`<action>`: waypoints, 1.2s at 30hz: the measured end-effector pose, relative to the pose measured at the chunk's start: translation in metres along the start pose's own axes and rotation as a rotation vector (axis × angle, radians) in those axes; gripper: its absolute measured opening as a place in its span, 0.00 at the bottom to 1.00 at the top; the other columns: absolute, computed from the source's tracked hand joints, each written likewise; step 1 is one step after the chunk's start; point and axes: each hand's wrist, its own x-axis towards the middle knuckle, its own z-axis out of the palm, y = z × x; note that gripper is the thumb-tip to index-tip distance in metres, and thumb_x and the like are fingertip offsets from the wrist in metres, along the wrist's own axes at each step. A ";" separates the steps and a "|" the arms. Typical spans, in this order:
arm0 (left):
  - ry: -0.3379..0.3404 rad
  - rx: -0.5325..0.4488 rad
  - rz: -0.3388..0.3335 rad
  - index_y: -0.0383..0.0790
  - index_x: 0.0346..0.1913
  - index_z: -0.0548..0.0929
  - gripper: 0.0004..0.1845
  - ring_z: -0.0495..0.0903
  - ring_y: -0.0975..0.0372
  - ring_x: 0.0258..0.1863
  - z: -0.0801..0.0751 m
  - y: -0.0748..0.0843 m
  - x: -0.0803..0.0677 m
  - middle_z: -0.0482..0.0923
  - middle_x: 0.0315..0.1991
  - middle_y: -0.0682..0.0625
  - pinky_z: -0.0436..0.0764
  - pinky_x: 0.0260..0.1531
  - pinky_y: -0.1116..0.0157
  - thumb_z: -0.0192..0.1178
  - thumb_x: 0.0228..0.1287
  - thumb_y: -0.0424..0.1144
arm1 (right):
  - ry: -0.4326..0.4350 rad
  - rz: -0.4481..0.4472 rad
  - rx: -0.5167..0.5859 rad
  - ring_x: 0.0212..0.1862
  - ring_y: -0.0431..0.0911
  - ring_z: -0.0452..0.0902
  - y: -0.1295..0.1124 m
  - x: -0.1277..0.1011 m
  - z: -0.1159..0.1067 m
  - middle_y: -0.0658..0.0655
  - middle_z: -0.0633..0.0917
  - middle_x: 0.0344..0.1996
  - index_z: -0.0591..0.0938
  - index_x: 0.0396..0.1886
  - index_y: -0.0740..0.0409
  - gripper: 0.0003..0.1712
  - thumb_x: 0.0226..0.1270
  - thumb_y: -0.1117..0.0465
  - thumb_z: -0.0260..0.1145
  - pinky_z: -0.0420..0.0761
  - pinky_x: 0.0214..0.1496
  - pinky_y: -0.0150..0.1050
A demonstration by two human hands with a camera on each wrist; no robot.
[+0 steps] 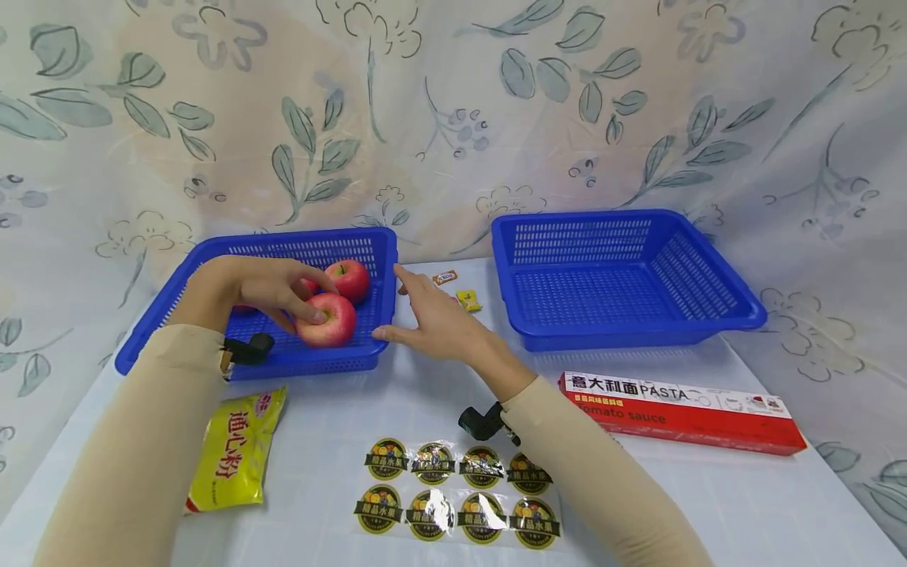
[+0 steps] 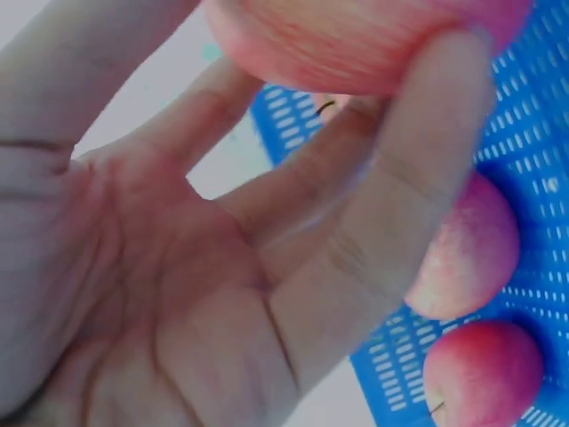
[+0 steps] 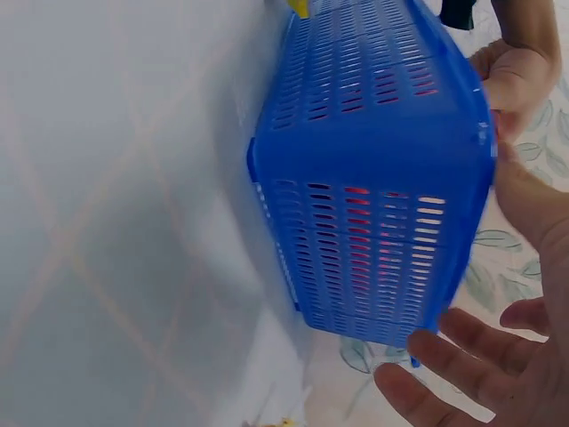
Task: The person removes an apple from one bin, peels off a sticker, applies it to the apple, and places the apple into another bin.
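A sheet of round stickers point(image 1: 457, 500) lies at the table's point(image 1: 708, 488) near edge, a yellow packet point(image 1: 237, 449) toward its near left corner, and a red pasta box point(image 1: 683, 411) toward its right edge. An empty blue basket point(image 1: 737, 315) sits at the far right; two small wrapped sweets point(image 1: 457, 288) lie between the baskets. The left blue basket point(image 1: 354, 358) holds several apples. The left hand point(image 1: 265, 287) grips the nearest apple point(image 1: 333, 323), fingers curled over its top; it is red-pink, smooth and round. The right hand point(image 1: 432, 319), fingers straight and spread, touches the left basket's right rim.
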 end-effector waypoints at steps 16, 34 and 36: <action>0.295 0.077 0.270 0.56 0.68 0.75 0.30 0.74 0.48 0.63 0.034 0.011 -0.040 0.76 0.61 0.45 0.83 0.54 0.52 0.67 0.65 0.57 | 0.095 -0.200 0.019 0.67 0.48 0.73 -0.004 -0.049 -0.034 0.53 0.72 0.71 0.64 0.79 0.51 0.46 0.68 0.43 0.72 0.79 0.65 0.48; 0.343 0.057 0.471 0.43 0.51 0.73 0.22 0.83 0.57 0.45 0.092 0.071 -0.009 0.84 0.44 0.49 0.84 0.49 0.60 0.68 0.66 0.53 | 0.158 -0.361 0.156 0.59 0.42 0.80 0.016 -0.089 -0.053 0.47 0.80 0.61 0.75 0.69 0.47 0.39 0.59 0.50 0.80 0.83 0.59 0.42; 0.347 0.047 0.481 0.43 0.50 0.73 0.22 0.84 0.58 0.45 0.099 0.075 -0.005 0.84 0.44 0.49 0.84 0.47 0.60 0.67 0.66 0.53 | 0.147 -0.368 0.159 0.58 0.42 0.81 0.020 -0.091 -0.054 0.47 0.81 0.60 0.76 0.68 0.48 0.39 0.58 0.49 0.81 0.84 0.59 0.42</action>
